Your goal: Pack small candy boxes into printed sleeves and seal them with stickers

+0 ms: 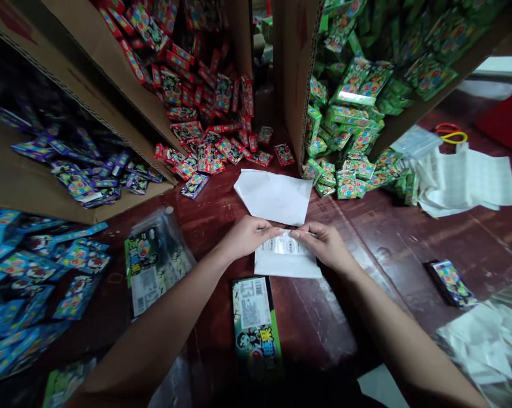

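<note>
**Sticker sheet (287, 265) pinched by both hands, mid-table**

Far left, blue packs (83, 255) are cut off by the frame. The left carton (30, 175) holds purple packs (79, 178), its depths lost in shadow; the middle carton (241, 39) holds red packs (208, 156). The left hand (256, 233) grips the sheet's upper left, fingers hiding some round stickers (290, 245), print illegible. Its long axis runs left to right. The right hand (326, 243) pinches the upper right, near the left. The right carton (296, 85) holds green packs (353, 127), cropped above.

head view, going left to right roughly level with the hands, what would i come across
Blue boxes → printed clear bags → left hand → sheet of round stickers → right hand → small colorful box.
</note>
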